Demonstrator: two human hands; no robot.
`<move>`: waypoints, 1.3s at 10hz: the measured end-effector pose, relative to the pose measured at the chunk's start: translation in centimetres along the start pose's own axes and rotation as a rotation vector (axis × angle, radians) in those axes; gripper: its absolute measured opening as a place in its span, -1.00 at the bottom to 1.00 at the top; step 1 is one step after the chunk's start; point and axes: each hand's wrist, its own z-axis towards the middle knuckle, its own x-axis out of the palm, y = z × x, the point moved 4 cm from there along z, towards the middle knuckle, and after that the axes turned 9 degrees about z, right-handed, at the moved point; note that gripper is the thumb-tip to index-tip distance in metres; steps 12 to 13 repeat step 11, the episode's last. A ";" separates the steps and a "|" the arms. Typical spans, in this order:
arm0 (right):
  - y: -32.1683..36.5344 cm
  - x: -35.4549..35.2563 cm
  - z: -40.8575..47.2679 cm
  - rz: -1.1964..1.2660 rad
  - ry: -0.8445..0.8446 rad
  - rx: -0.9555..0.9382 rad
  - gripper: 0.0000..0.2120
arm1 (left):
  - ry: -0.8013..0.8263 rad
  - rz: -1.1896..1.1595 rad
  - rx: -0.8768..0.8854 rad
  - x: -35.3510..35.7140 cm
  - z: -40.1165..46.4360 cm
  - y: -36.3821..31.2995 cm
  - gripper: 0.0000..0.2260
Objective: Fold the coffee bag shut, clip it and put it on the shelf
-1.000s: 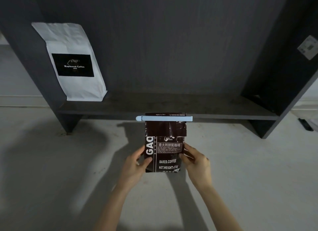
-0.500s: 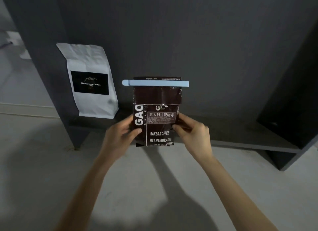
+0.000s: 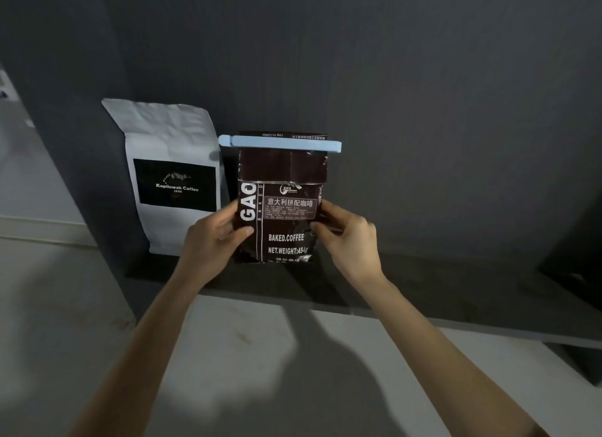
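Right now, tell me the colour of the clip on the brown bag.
Light blue; the clip spans the folded top, clearest in the head view.

Dark grey shelf [image 3: 423,283] sits low, just above a pale concrete floor [image 3: 260,355]. A white coffee bag [image 3: 169,176] stands upright at its left end. The brown coffee bag [image 3: 281,202] stands just beside it, bottom edge down at the board, can't tell if fully resting.
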 end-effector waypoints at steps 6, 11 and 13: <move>-3.2 2.3 0.3 -0.021 0.077 0.155 -0.59 | 0.060 -0.110 -0.111 3.6 0.9 3.4 -0.61; 0.1 -2.6 -2.7 -0.774 0.330 0.255 -0.19 | 0.086 0.426 -0.007 1.9 -0.6 -1.9 -0.29; 0.1 -2.6 -2.7 -0.774 0.330 0.255 -0.19 | 0.086 0.426 -0.007 1.9 -0.6 -1.9 -0.29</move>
